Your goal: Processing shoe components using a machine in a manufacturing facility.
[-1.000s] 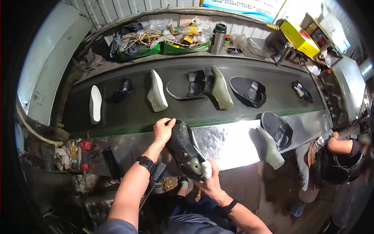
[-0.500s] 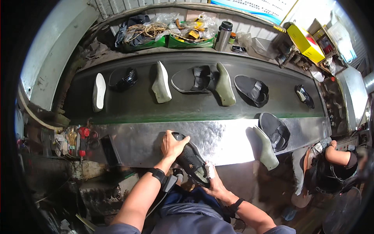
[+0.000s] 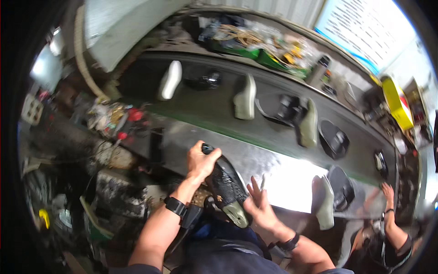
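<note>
My left hand (image 3: pixel 200 162) is wrapped round the far end of a black shoe upper (image 3: pixel 226 182), which slants over the near edge of the metal ledge (image 3: pixel 182 134). A grey-green shoe last (image 3: pixel 236 213) shows bare at the upper's near end, pointing toward my body. Beside that end, my right hand (image 3: pixel 262 210) has its fingers spread and grips nothing. Its palm side lies close to the upper; whether it touches is unclear. On the ledge to the right, another grey-green last (image 3: pixel 325 205) leans beside a black upper (image 3: pixel 340 187).
Beyond the ledge, a dark conveyor belt (image 3: pixel 214 109) carries a white-soled last (image 3: pixel 171 80), grey-green lasts (image 3: pixel 245 97) and black uppers (image 3: pixel 333 139). A dark flat slab (image 3: pixel 156 145) lies at the ledge's left. At far right, a co-worker's hand (image 3: pixel 388 194) rests by the ledge.
My right hand has let go of the near end and opened. More of the last shows there. The view has turned, and the co-worker's arm now reaches toward the ledge.
</note>
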A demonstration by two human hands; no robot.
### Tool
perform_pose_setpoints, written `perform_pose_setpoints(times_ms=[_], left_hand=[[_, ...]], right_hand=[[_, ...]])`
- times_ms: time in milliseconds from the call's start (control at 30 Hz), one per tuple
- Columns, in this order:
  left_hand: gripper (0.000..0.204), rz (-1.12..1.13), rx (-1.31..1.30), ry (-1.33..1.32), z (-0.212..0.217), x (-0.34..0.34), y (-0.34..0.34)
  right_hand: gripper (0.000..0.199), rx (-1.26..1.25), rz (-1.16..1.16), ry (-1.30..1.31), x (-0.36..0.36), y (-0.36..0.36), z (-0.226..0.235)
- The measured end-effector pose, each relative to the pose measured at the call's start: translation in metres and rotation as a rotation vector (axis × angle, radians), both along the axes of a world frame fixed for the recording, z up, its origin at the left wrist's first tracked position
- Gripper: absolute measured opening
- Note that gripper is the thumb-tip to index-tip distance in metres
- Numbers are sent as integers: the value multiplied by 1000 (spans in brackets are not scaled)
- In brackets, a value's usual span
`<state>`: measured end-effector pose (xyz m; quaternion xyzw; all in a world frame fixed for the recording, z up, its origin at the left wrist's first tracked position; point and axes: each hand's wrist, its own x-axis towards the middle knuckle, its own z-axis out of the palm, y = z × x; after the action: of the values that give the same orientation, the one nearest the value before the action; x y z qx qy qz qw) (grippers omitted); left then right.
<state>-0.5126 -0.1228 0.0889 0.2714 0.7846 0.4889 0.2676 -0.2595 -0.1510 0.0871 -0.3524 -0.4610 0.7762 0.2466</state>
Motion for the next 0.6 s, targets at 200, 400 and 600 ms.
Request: perform_pose_setpoints(times_ms=[200,400,600], left_hand=[[39,185,137,185,76,-45,-91],[42,328,66,325,129,-123,-250],[28,254,-372,105,193,-258,-463]], right_hand=[[61,-145,290,-121,-85,5,61],[40,-172,435,149,-187,-117,109],[55,-1047,1006,653,-271,-247,96]])
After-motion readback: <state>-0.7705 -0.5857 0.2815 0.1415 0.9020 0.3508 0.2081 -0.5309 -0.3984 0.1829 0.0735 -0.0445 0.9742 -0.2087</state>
